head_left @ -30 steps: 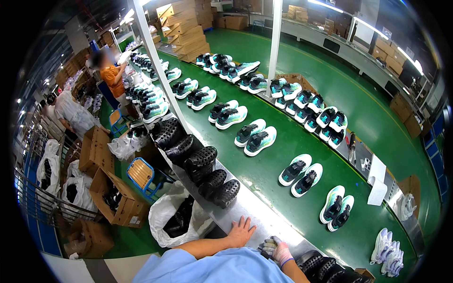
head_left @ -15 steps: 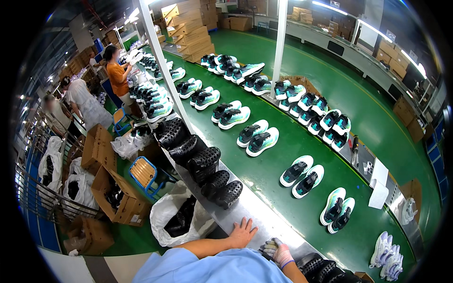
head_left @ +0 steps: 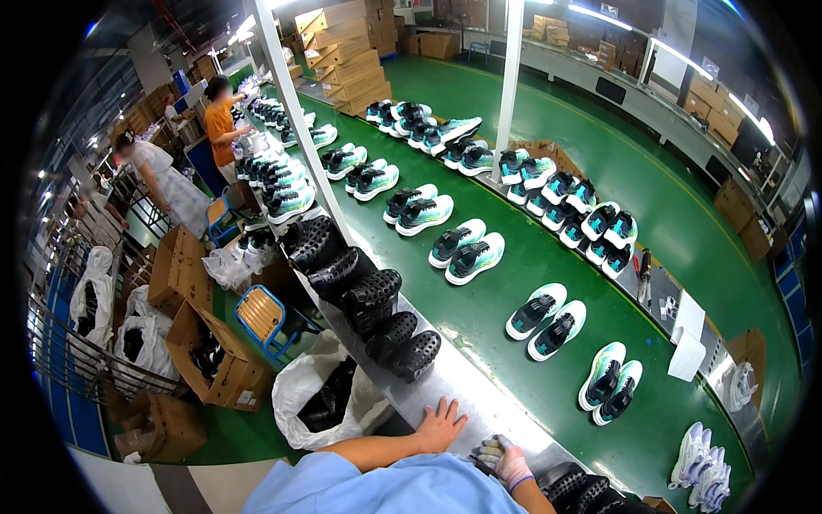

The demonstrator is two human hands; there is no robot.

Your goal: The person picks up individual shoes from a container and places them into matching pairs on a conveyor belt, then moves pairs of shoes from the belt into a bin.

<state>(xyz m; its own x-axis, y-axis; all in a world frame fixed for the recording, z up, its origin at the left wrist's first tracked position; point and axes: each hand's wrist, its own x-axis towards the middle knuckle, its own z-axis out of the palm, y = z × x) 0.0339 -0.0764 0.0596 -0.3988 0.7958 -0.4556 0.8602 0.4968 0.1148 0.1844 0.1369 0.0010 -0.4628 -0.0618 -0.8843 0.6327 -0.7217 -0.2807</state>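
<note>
My left hand (head_left: 441, 426) is bare and lies flat with fingers spread on the metal ledge (head_left: 471, 420) beside the green belt. Just right of it, my right hand (head_left: 507, 460) wears a grey and pale pink glove. Its fingers are curled at the ledge, and whatever may be inside them is hidden. Black perforated shoe forms (head_left: 415, 354) stand in a row up the ledge, beyond my left hand. More black forms (head_left: 575, 487) sit next to my right wrist. On the green belt (head_left: 479, 321), teal, white and black sneakers (head_left: 556, 330) stand in spaced pairs.
Stacked sneakers (head_left: 591, 218) line the far ledge, near a white post (head_left: 509, 86). White-lilac shoes (head_left: 702, 467) stand at lower right. Left of the ledge are an open white sack (head_left: 295, 403), a blue-framed stool (head_left: 261, 313) and cartons (head_left: 227, 368). Co-workers stand at upper left.
The co-worker in orange has shifted right and reaches toward the bench. A person in white has turned and become more upright. My hands have stayed in place.
</note>
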